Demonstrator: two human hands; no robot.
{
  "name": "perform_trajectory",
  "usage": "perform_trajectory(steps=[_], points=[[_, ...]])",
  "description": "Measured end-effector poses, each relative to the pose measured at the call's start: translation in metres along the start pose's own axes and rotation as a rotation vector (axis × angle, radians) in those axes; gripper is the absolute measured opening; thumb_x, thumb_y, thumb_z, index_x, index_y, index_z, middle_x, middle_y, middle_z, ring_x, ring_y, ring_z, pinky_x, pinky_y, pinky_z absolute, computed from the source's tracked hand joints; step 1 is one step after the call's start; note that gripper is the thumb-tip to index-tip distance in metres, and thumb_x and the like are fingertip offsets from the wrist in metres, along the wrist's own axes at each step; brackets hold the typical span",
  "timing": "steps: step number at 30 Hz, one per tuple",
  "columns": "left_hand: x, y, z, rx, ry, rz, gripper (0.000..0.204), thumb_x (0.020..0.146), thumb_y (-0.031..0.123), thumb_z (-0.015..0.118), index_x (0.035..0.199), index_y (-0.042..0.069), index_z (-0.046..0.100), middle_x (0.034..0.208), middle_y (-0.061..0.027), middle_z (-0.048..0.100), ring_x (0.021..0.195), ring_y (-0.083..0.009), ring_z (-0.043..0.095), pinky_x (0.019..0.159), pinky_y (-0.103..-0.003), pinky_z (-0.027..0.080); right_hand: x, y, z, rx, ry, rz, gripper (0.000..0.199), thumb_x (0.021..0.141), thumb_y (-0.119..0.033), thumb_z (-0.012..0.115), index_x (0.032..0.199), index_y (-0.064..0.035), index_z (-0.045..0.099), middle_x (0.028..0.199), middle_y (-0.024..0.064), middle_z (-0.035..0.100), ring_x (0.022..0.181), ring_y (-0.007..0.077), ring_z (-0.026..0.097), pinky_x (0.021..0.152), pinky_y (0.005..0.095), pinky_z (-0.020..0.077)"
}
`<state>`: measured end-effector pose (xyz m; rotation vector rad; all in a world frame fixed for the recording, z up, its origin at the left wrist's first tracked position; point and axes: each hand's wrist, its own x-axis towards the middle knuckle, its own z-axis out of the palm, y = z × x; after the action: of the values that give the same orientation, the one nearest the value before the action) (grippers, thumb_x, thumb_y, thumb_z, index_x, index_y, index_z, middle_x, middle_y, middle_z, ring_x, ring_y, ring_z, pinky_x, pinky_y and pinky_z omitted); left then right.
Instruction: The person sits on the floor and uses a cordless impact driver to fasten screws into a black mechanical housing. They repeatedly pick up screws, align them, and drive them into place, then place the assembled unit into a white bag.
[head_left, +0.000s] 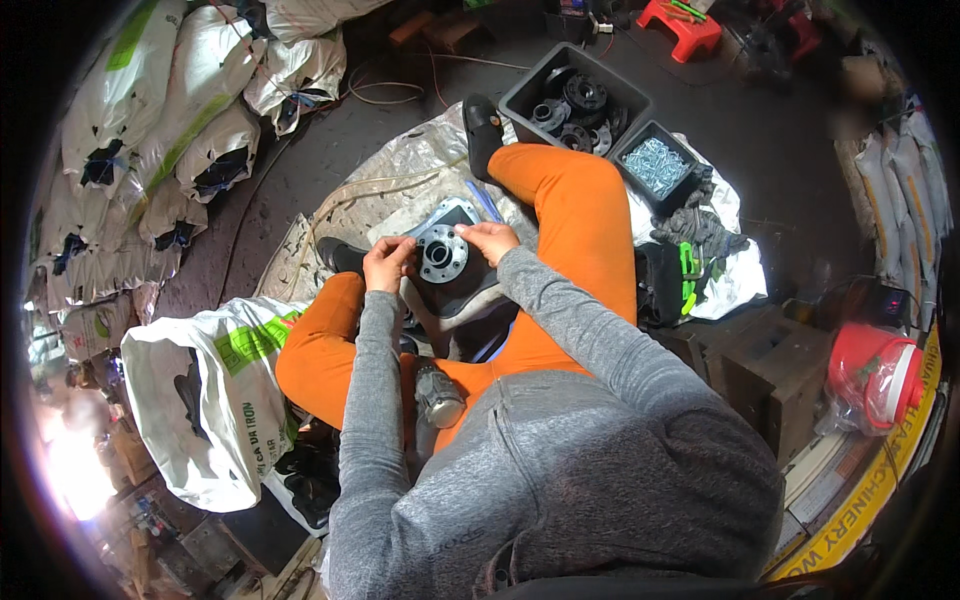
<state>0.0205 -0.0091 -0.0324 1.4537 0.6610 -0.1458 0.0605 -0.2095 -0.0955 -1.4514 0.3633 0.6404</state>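
Centre frame: round grey metal flange disc [442, 255] between left hand [387, 263] and right hand [489, 240], each grip closed on its rim.

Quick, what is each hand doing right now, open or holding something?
Left hand: fingers closed on the left rim of the round grey flange.
Right hand: fingers curled on the flange's upper right edge, pinching something too small to tell.

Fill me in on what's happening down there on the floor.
A person in orange trousers sits on the floor with a grey machine housing between their legs. Both hands are on a round metal flange on top of it: the left hand at its left edge, the right hand at its upper right. A grey bin of similar flanges and a smaller bin of shiny fasteners sit beyond the right knee.
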Motion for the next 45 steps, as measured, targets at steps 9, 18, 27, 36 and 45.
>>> perform_trajectory(steps=[9,18,27,36,45], points=[[-0.007,0.009,0.011,0.222,0.053,0.114,0.013,0.080,0.009,0.075,0.084,0.003,0.065,0.077,-0.0004,0.064,0.063,-0.0055,0.055,0.048,-0.021,0.040,-0.007,-0.011,0.010,-0.095,-0.130,-0.129,0.033,0.081,-0.034,0.074,0.081,-0.0016,0.068,0.074,0.0001,0.064,0.070,0.0081,0.055,0.066,0.0239,0.0444],[-0.027,0.049,-0.002,0.168,-0.085,-0.082,0.014,0.079,0.015,0.076,0.083,0.012,0.062,0.080,0.0048,0.062,0.071,-0.0060,0.054,0.057,-0.022,0.041,-0.018,-0.024,0.014,0.012,-0.183,-0.262,0.033,0.081,-0.034,0.073,0.081,-0.0017,0.068,0.071,0.0031,0.064,0.069,0.0116,0.056,0.068,0.0287,0.0458],[-0.029,0.018,-0.020,-0.072,-0.140,-0.250,0.026,0.079,0.011,0.075,0.099,0.014,0.058,0.089,0.0018,0.062,0.080,-0.0127,0.058,0.068,-0.037,0.048,-0.017,-0.026,0.014,-0.150,-0.277,-0.374,0.037,0.079,-0.039,0.072,0.082,-0.0024,0.071,0.075,0.0103,0.067,0.072,0.0165,0.062,0.071,0.0316,0.0475],[-0.007,-0.003,-0.020,-0.089,-0.075,-0.284,0.032,0.080,0.023,0.076,0.106,0.011,0.062,0.084,0.0045,0.064,0.073,-0.0101,0.058,0.072,-0.037,0.049,-0.004,-0.025,0.021,-0.258,-0.091,-0.348,0.037,0.077,-0.039,0.074,0.079,-0.0023,0.071,0.071,0.0066,0.067,0.066,0.0132,0.061,0.064,0.0285,0.0483],[-0.001,-0.020,-0.027,-0.086,-0.047,-0.339,0.026,0.082,0.025,0.074,0.102,0.011,0.063,0.070,0.0045,0.059,0.062,-0.0096,0.055,0.063,-0.034,0.050,-0.003,-0.026,0.022,-0.314,-0.143,-0.210,0.049,0.075,-0.048,0.072,0.091,-0.0015,0.070,0.088,0.0165,0.070,0.084,0.0259,0.067,0.079,0.0350,0.0501]])
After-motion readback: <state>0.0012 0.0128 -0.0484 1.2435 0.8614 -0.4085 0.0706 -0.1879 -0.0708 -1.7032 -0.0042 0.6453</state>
